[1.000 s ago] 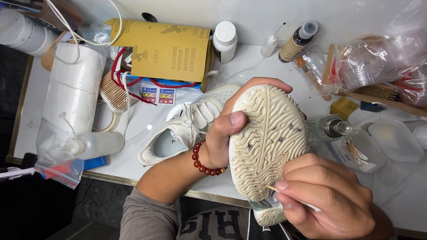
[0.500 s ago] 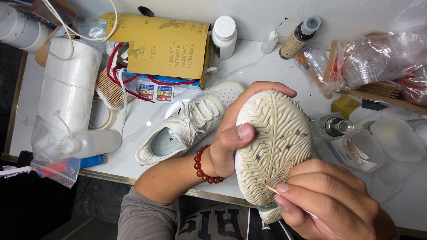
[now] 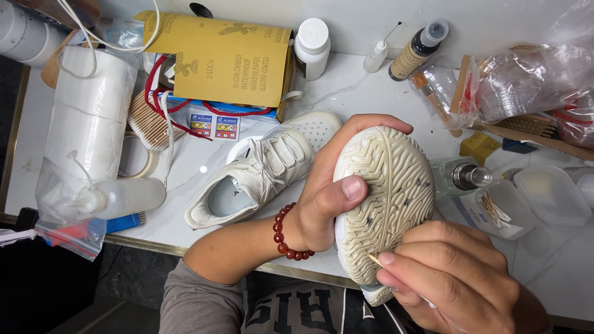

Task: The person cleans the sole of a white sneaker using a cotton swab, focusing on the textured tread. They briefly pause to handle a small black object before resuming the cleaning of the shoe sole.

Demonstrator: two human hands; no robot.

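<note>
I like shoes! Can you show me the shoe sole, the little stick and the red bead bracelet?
shoe sole [image 3: 387,185], head view, middle of the grooved tread.
little stick [image 3: 374,260], head view, its bare tip.
red bead bracelet [image 3: 279,234], head view, beads on the wrist.

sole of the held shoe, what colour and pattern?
Off-white rubber sole with a wavy herringbone groove pattern and small dark specks lodged in the grooves; the head view shows it.

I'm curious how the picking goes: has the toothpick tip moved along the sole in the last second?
Cannot tell: the toothpick sits in the grooves near the same end of the sole as before; shoe and camera both shifted.
</note>
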